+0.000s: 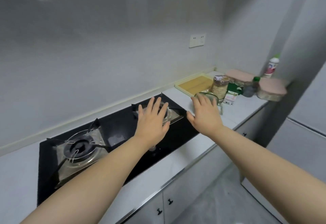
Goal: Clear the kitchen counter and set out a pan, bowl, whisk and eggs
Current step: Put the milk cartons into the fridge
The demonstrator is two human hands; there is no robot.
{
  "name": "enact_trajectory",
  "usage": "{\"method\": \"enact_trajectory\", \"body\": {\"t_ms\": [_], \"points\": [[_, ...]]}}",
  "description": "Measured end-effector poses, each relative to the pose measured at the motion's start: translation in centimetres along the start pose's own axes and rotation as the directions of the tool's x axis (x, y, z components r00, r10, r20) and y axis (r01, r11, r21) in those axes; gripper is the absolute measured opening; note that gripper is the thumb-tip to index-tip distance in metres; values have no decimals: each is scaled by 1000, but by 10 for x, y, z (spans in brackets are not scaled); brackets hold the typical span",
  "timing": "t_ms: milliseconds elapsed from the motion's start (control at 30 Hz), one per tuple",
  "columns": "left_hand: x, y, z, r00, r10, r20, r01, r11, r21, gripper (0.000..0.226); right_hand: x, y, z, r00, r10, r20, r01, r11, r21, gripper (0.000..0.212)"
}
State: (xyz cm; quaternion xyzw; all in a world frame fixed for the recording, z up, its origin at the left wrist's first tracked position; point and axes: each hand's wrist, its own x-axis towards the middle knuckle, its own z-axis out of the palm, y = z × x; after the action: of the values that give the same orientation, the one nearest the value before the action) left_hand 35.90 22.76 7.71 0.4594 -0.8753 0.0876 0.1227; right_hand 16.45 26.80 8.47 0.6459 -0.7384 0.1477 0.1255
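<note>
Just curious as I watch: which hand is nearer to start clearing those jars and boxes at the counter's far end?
Likely the right hand: it is open right beside the glass vessel and the grain jar, while the left hand, also open, is over the stove burner, farther from that clutter.

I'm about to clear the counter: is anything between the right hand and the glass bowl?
Nothing visible. The right hand hovers open just before the glass bowl, overlapping its near rim in this view; contact cannot be told. The oat jar and carton stand beyond the bowl, not in the way.
</note>
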Motion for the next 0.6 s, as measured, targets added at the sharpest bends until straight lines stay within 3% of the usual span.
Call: {"method": "enact_trajectory", "body": {"t_ms": [233,600], "points": [[73,46,29,991,136,14,-135,990,-49,63,14,68,19,993,119,-13,-119,992,-29,55],[215,99,71,966,256,46,-247,958,-145,64,88,170,38,963,259,79,-252,964,-88,59]]}}
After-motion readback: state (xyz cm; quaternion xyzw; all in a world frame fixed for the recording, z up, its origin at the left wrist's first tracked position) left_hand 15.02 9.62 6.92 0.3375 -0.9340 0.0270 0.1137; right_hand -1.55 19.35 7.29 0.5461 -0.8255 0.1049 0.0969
